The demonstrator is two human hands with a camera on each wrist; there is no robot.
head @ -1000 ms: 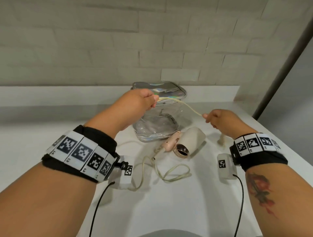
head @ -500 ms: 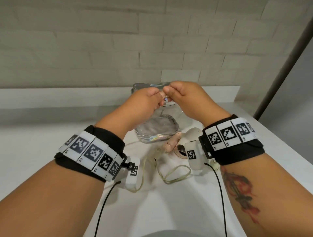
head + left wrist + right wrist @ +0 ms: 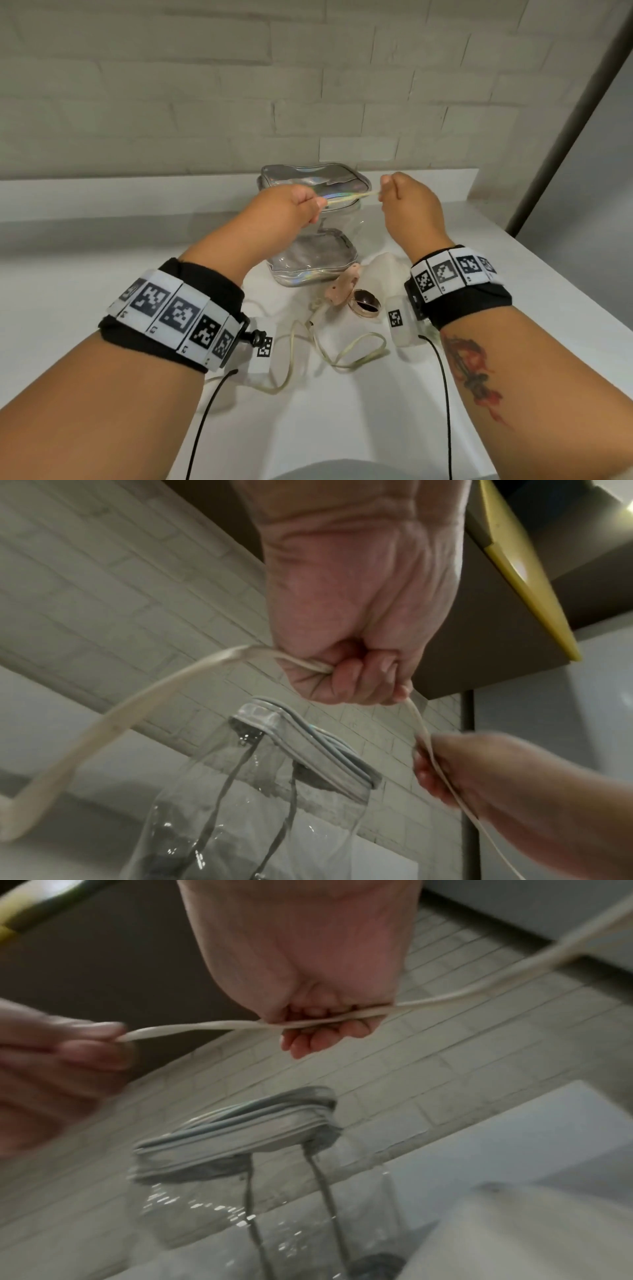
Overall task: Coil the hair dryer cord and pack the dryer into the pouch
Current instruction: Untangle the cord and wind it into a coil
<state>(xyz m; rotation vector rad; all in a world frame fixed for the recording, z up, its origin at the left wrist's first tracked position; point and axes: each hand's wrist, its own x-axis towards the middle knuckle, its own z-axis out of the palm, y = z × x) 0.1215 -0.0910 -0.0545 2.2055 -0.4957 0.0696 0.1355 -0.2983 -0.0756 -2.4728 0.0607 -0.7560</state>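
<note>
1. The left hand (image 3: pixel 291 205) is raised above the white counter (image 3: pixel 342 418), its fingers (image 3: pixel 346 677) curled tight into a fist around the cream cord (image 3: pixel 349 197). In the left wrist view the cord enters the fist on one side and leaves on the other.
2. The right hand (image 3: pixel 407 202) is also curled, its fingers (image 3: pixel 318 1039) folded over the cord, which runs across the palm in the right wrist view.
3. A short stretch of cord spans the gap between the two hands, held in the air in front of the upper part of the clear pouch (image 3: pixel 308 246).
4. The pouch stands upright on the counter against the tiled wall (image 3: pixel 239 85), below and behind both hands.
5. The hair dryer (image 3: pixel 363 291) lies on the counter just in front of the pouch, under the right wrist, untouched by either hand.
6. More cord lies in loose loops on the counter, nearer the person than the dryer.
</note>
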